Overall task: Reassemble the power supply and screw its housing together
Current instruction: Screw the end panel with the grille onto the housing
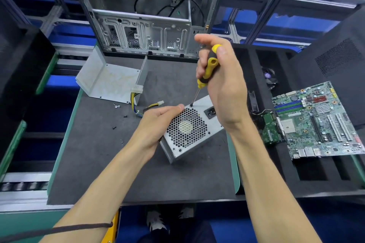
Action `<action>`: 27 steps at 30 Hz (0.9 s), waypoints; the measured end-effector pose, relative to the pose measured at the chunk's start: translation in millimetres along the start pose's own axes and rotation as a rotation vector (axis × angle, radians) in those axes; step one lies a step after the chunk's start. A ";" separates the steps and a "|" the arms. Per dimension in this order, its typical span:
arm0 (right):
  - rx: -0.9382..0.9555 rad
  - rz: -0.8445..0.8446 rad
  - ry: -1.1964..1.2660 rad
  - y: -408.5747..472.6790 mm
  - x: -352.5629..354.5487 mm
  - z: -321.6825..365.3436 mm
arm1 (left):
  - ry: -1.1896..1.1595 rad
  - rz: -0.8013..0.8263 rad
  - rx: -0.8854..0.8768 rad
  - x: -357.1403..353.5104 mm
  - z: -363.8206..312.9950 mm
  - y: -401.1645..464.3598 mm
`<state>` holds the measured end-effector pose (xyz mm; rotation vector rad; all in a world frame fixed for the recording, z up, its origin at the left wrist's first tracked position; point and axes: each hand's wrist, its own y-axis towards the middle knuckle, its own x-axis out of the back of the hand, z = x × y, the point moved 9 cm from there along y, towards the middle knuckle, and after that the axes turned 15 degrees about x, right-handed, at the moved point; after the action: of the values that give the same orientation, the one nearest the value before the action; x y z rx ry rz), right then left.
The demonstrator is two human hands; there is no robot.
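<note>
The right hand (pixel 221 83) grips a screwdriver (pixel 207 71) upright, tip on a corner screw (pixel 191 105) of the power supply (pixel 189 128), which rests tilted on the surface (pixel 98 154). The left hand (pixel 158 122) clasps its side, likely steadying it against the turning.

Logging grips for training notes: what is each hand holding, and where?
Right hand grips the screwdriver by its handle. Left hand holds the power supply at its left edge.
</note>
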<state>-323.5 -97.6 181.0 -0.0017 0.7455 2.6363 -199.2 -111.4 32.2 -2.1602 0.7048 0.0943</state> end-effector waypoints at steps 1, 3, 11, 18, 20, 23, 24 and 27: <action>-0.009 0.005 -0.002 0.0 -0.7 0.5 | 0.001 -0.003 0.003 0.5 0.6 0.0; 0.016 0.023 -0.036 0.3 -2.1 3.9 | -0.006 -0.006 0.001 1.3 1.3 -0.3; 0.117 -0.041 -0.080 -4.0 0.4 13.0 | -0.063 -0.006 -0.052 0.4 -0.4 -3.0; 0.101 -0.054 0.018 -3.1 2.6 9.6 | 0.020 -0.074 0.036 10.9 2.6 3.4; 0.102 -0.060 0.029 -3.1 3.1 8.6 | 0.042 -0.082 0.028 11.5 -0.4 4.3; 0.113 -0.053 0.045 -3.6 2.4 9.8 | 0.054 -0.048 0.021 10.3 -0.5 5.4; 0.105 -0.048 0.058 -3.8 1.7 9.3 | 0.049 -0.029 0.015 9.6 0.6 5.2; 0.057 -0.029 0.087 -4.5 -0.3 6.8 | 0.035 -0.001 -0.021 7.5 2.7 3.9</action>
<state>-320.8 -90.8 184.6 -0.1112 0.8427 2.6005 -194.5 -114.7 25.5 -2.1867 0.7263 0.0635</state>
